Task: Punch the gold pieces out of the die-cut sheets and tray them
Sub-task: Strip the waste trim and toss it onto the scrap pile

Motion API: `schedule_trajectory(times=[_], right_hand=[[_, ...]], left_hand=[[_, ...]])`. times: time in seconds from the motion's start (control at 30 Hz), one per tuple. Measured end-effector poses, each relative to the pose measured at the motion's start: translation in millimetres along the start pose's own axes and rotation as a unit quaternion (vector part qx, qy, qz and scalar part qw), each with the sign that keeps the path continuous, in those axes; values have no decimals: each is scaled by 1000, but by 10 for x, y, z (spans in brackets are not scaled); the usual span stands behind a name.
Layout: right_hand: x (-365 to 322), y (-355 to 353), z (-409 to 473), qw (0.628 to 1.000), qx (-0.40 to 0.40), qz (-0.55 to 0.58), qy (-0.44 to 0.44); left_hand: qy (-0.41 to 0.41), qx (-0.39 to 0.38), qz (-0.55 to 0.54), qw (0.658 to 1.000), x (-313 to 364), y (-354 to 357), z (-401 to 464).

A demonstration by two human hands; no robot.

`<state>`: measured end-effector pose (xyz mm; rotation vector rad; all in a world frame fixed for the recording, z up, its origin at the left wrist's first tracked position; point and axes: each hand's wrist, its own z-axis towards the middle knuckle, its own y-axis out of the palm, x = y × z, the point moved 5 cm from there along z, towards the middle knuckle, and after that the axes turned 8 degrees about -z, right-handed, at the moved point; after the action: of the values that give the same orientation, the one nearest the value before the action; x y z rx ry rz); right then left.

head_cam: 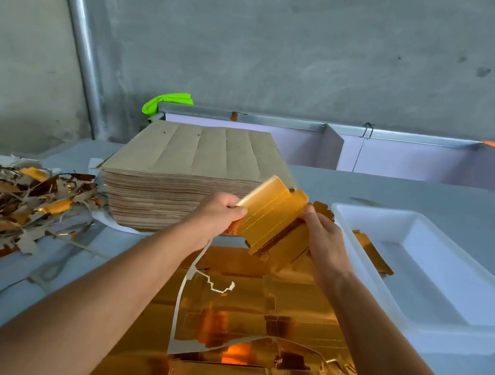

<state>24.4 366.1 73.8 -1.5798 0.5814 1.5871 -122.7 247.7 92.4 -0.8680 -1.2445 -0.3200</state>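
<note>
Fingers (238, 209) of the left hand (216, 214) are curled round the left edge of a bunch of gold pieces (270, 218), thumb on top, so that's a proper grip. Right hand (323, 244) has the other side, its fingers wrapped behind the right edge and the thumb against the front. Both hands hold the bunch up off the table (458, 199), tilted, with its dotted perforation lines facing the camera. It sits right between the two hands, just above the far end of the sheet.

Nearest to the camera, under both forearms, lies the gold die-cut sheet (231, 374), very shiny and reflective. Part of it is already punched out: a thin pale strip of leftover border (183, 292) curls up from it towards the left wrist.

On the right, just beside the right hand, sits a white tray (403, 330). One gold bit (372, 254) lies in its near-left corner, partly hidden by the rim.

On the left there's a messy heap of scrap (10, 206), brown card strips mixed with gold offcuts.

Further back, behind the hands, is a tall stack of brown sheets (193, 161), plain side up. Beyond that, a low white partition (401, 157) runs along the table's far edge, with something bright green (166, 101) on its left end, then a grey concrete wall (291, 35) with a metal pipe (80, 39).

No readable writing or labels anywhere.
</note>
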Motion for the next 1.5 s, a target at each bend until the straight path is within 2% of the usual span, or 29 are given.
schedule_trajectory(times=[0.07,0.17,0.27,0.37,0.43,0.57,0.67,0.73,0.87,0.93,0.97,1.03,1.1,1.2,1.37,1.5], right_hand=[[27,23,0,1000,4,8,-2],[46,89,-27,1000,-4,27,-14],[55,153,-45,998,-15,55,-31],[104,147,-19,999,11,42,-24],[146,150,-11,999,17,32,-12],[151,208,-36,999,-18,44,-22],[113,262,-3,998,-35,37,-34],[81,290,37,999,-9,4,-40],[118,355,88,1000,5,4,19],[187,257,133,998,33,-49,23],[213,177,150,994,58,-93,18],[277,29,164,984,92,-149,15],[369,-42,158,980,98,-171,25],[456,-34,114,974,83,-207,31],[472,-28,62,961,68,-267,7],[482,-52,42,951,70,-302,2]], left_hand=[[-24,26,-58,998,-14,27,-24],[-28,41,-62,997,3,154,-51],[-15,65,-9,998,-16,270,-66],[31,78,107,991,-2,305,-87],[43,92,140,985,15,289,-100],[-19,19,2,1000,-47,347,-89],[-8,-16,-14,1000,-20,405,-99],[-3,-9,-33,999,-21,389,-70],[6,-34,-50,998,-66,232,37],[-2,-37,-2,999,-207,58,81],[-5,-26,66,997,-310,-49,96],[-18,6,242,970,-559,-231,96],[-59,21,326,943,-814,-283,30],[-127,11,280,952,-1039,-181,-67],[-148,-15,162,976,-1024,-156,-65],[-124,40,81,988,-925,-520,-23]])
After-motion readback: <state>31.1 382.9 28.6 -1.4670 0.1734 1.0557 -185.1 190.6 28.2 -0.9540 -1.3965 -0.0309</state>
